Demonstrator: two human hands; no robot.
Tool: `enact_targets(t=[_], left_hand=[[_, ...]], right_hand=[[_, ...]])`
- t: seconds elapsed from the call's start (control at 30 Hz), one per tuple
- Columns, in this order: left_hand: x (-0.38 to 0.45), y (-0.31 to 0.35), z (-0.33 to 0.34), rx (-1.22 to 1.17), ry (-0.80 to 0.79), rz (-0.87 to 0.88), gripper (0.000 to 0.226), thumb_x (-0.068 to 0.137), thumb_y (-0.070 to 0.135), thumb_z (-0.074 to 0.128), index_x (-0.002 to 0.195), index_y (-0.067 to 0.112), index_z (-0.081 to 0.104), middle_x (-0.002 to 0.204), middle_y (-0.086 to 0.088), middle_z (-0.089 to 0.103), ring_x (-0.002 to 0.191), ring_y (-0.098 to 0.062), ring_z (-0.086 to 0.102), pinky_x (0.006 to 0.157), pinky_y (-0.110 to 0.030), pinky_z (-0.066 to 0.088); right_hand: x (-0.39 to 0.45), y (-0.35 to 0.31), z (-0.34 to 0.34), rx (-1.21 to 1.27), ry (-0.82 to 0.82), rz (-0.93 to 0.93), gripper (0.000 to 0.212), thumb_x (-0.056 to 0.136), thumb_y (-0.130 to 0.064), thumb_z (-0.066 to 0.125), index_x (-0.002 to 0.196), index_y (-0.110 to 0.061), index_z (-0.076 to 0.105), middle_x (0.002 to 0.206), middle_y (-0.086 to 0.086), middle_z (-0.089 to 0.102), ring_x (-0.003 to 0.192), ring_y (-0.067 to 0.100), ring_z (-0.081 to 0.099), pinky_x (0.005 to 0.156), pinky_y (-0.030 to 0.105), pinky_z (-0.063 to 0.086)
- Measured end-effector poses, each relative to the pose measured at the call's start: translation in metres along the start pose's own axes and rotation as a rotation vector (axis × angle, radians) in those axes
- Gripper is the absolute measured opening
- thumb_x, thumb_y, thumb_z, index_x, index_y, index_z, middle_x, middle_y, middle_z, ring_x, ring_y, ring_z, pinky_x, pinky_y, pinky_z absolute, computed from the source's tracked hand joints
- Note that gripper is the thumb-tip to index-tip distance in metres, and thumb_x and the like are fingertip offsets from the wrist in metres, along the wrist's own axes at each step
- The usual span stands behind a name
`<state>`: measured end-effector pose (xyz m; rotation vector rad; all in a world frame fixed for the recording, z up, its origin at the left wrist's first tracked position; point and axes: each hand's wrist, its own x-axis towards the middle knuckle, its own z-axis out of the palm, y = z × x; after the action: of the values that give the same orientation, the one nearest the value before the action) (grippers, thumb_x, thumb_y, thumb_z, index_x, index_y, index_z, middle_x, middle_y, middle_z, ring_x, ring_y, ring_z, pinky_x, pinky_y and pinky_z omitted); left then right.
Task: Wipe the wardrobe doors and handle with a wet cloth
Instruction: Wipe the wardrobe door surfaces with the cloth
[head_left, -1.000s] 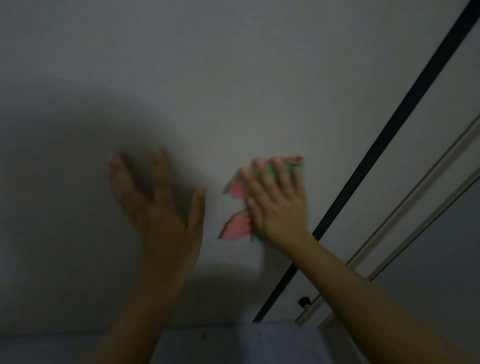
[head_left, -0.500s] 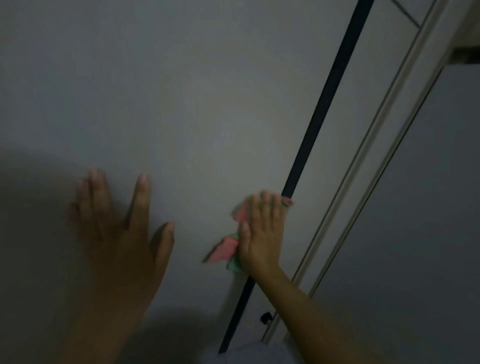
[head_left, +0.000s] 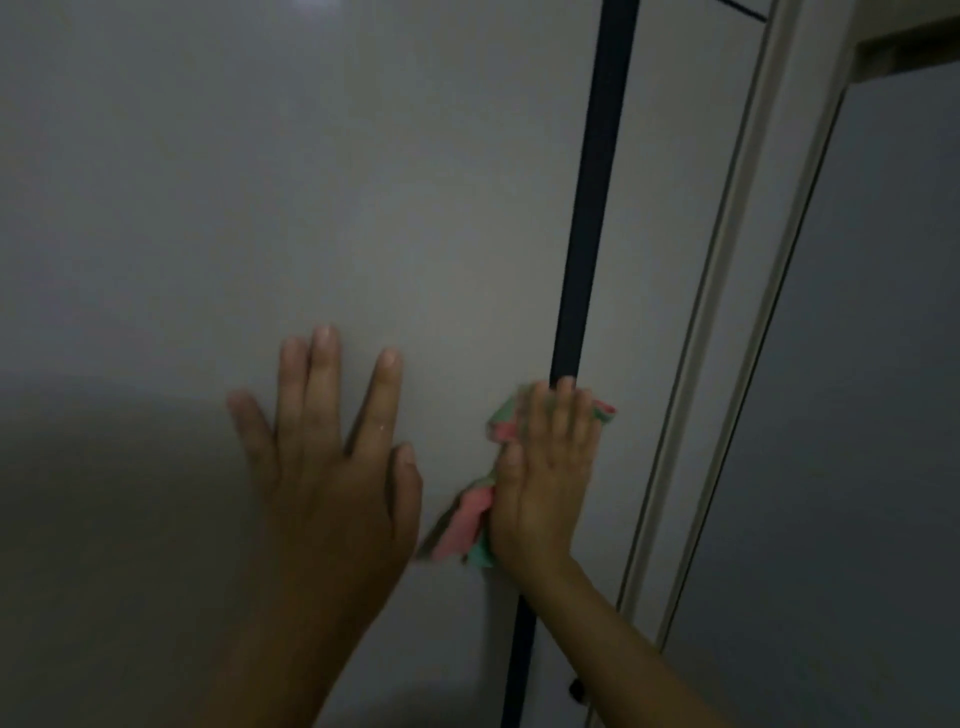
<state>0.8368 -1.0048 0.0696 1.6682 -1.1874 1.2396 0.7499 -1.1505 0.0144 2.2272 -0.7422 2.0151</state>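
Dim lighting; the head view is looking at a pale grey wardrobe door (head_left: 363, 208) that is filling most of the frame. The left hand (head_left: 332, 467) is lying flat against the door panel, fingers straight and spread, thumb out to the side, holding nothing. The right hand (head_left: 545, 478) is pressing a pink-and-green cloth (head_left: 470, 519) flat against the door, fingers straight and close together, pointing up; the palm is covering most of the cloth. The cloth is showing at three places: a folded corner sticking out beside the thumb, a lower flap below the heel of the palm, and a small striped edge (head_left: 602, 413) peeking out past the little-finger side. The right hand and cloth are sitting directly over a dark vertical strip (head_left: 592, 182) that is running the height of the door; the strip is disappearing under the fingertips and reappearing below the wrist. Whether this strip is the handle or a gap between doors cannot be told. Right of the strip a narrow pale panel (head_left: 665, 260) is continuing to a light-coloured moulded frame (head_left: 737, 260), and beyond that a darker grey-blue surface (head_left: 857, 415) is filling the right edge. A small dark knob-like item (head_left: 575, 691) is showing low down near the frame, too blurred to identify. The two hands are near each other, not touching.
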Motion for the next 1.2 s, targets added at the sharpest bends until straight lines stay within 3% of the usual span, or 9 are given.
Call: enact_targets(t=[0.13, 0.27, 0.33, 0.43, 0.53, 0.67, 0.77, 0.93, 1.2], left_hand=[[0.041, 0.014, 0.002, -0.034, 0.055, 0.081, 0.053, 0.083, 0.018, 0.053, 0.135, 0.007, 0.05, 0.145, -0.028, 0.034, 0.138, -0.041, 0.02, 0.115, -0.052, 0.003], [0.093, 0.032, 0.003, -0.065, 0.125, 0.142, 0.05, 0.083, 0.015, 0.055, 0.133, 0.005, 0.053, 0.143, -0.03, 0.036, 0.137, -0.041, 0.024, 0.115, -0.052, 0.002], [0.11, 0.037, 0.004, -0.052, 0.131, 0.176, 0.052, 0.083, 0.015, 0.055, 0.134, 0.005, 0.051, 0.143, -0.029, 0.036, 0.137, -0.04, 0.024, 0.115, -0.053, 0.002], [0.122, 0.036, 0.004, -0.037, 0.116, 0.202, 0.054, 0.081, 0.013, 0.055, 0.133, 0.002, 0.051, 0.142, -0.029, 0.038, 0.137, -0.039, 0.026, 0.116, -0.053, 0.005], [0.131, 0.035, 0.007, -0.015, 0.134, 0.226, 0.053, 0.082, 0.016, 0.054, 0.133, 0.002, 0.052, 0.14, -0.029, 0.041, 0.134, -0.04, 0.03, 0.114, -0.054, 0.011], [0.131, 0.034, 0.006, -0.021, 0.149, 0.242, 0.051, 0.086, 0.021, 0.047, 0.134, 0.005, 0.048, 0.141, -0.026, 0.038, 0.134, -0.04, 0.03, 0.114, -0.054, 0.011], [0.131, 0.034, 0.007, 0.015, 0.142, 0.26, 0.052, 0.086, 0.023, 0.048, 0.135, 0.006, 0.046, 0.142, -0.023, 0.033, 0.135, -0.04, 0.028, 0.114, -0.054, 0.01], [0.123, 0.039, 0.013, 0.003, 0.097, 0.226, 0.053, 0.088, 0.023, 0.048, 0.137, 0.005, 0.045, 0.144, -0.028, 0.031, 0.138, -0.042, 0.022, 0.114, -0.055, 0.006], [0.072, 0.07, 0.028, -0.032, -0.059, 0.164, 0.056, 0.083, 0.025, 0.047, 0.136, 0.007, 0.049, 0.147, -0.025, 0.029, 0.141, -0.039, 0.019, 0.113, -0.055, 0.005]], right_hand=[[0.045, -0.008, -0.006, 0.03, 0.086, 0.242, 0.054, 0.103, -0.041, 0.006, 0.15, -0.013, 0.006, 0.156, 0.003, 0.008, 0.145, 0.017, -0.001, 0.119, 0.038, -0.004], [0.094, -0.03, -0.009, -0.04, -0.007, -0.237, 0.051, 0.104, -0.036, 0.014, 0.152, -0.027, -0.001, 0.158, -0.004, -0.008, 0.147, 0.023, -0.001, 0.118, 0.045, 0.0], [0.104, -0.001, -0.02, -0.067, -0.007, -0.36, 0.051, 0.104, -0.032, 0.015, 0.152, -0.026, -0.003, 0.159, -0.001, -0.002, 0.147, 0.024, 0.002, 0.118, 0.048, 0.005], [0.123, 0.046, -0.033, -0.046, 0.101, -0.027, 0.05, 0.104, -0.03, 0.011, 0.151, -0.016, 0.003, 0.155, 0.01, 0.016, 0.145, 0.026, 0.008, 0.118, 0.05, 0.009], [0.156, 0.015, -0.028, -0.043, 0.227, 0.182, 0.053, 0.102, -0.033, 0.013, 0.147, -0.005, 0.006, 0.152, 0.015, 0.022, 0.142, 0.032, 0.014, 0.116, 0.048, 0.01], [0.176, -0.034, -0.027, -0.013, 0.031, -0.325, 0.05, 0.101, -0.033, 0.021, 0.147, -0.014, 0.02, 0.153, 0.007, 0.022, 0.144, 0.031, 0.016, 0.118, 0.048, 0.007], [0.198, -0.006, -0.043, -0.045, 0.01, -0.43, 0.05, 0.099, -0.029, 0.027, 0.146, -0.011, 0.03, 0.152, 0.015, 0.033, 0.143, 0.026, 0.015, 0.118, 0.045, 0.004], [0.201, 0.016, -0.041, 0.001, 0.155, -0.125, 0.052, 0.1, -0.028, 0.026, 0.147, -0.007, 0.03, 0.154, 0.019, 0.026, 0.144, 0.035, 0.016, 0.118, 0.051, 0.008], [0.001, 0.041, -0.004, -0.026, 0.102, 0.172, 0.049, 0.106, -0.033, 0.015, 0.153, -0.031, 0.001, 0.161, -0.007, -0.004, 0.148, 0.025, 0.0, 0.118, 0.052, 0.001]])
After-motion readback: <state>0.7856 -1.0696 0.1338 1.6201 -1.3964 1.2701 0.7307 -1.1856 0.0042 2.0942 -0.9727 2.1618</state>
